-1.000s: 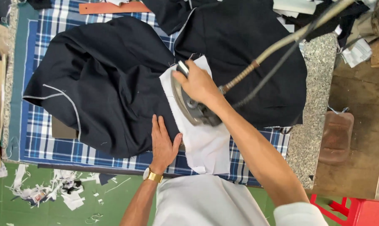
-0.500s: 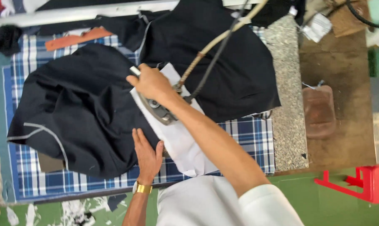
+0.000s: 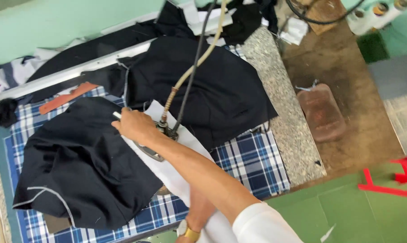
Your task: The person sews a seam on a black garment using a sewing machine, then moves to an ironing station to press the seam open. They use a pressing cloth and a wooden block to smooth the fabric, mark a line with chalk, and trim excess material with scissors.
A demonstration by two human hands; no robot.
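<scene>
Your right hand [image 3: 133,126] stays clenched on the grey metal iron [image 3: 160,135], now further up the white cloth strip [image 3: 176,175]; left hand [image 3: 199,211] grip: cannot tell.

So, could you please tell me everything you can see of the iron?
The iron is mostly hidden under the right hand, which grips its handle from above. A grey metal sole edge shows below the wrist, lying flat on the white cloth strip over the blue plaid board cover. From its rear rise a beige hose and a black cable, toward the top of the frame.
</scene>
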